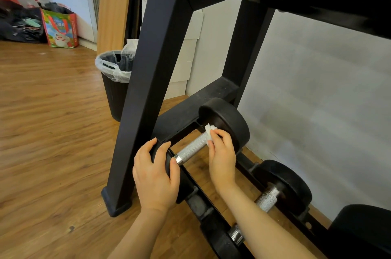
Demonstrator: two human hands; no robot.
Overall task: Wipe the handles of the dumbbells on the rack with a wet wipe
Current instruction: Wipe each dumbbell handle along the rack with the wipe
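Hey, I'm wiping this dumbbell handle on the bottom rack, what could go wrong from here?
1. The left hand grips only the near weight head; the dumbbell might roll on the rails and pinch fingers.
2. The right hand holds the wet wipe at the handle's far end, so the near part may get missed.
3. The small bunched wipe could slip off the knurled metal.

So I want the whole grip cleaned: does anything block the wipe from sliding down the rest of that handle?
Nothing visible does. The right hand holds the wet wipe at the far end; the handle lies bare down to the left hand gripping the near weight.
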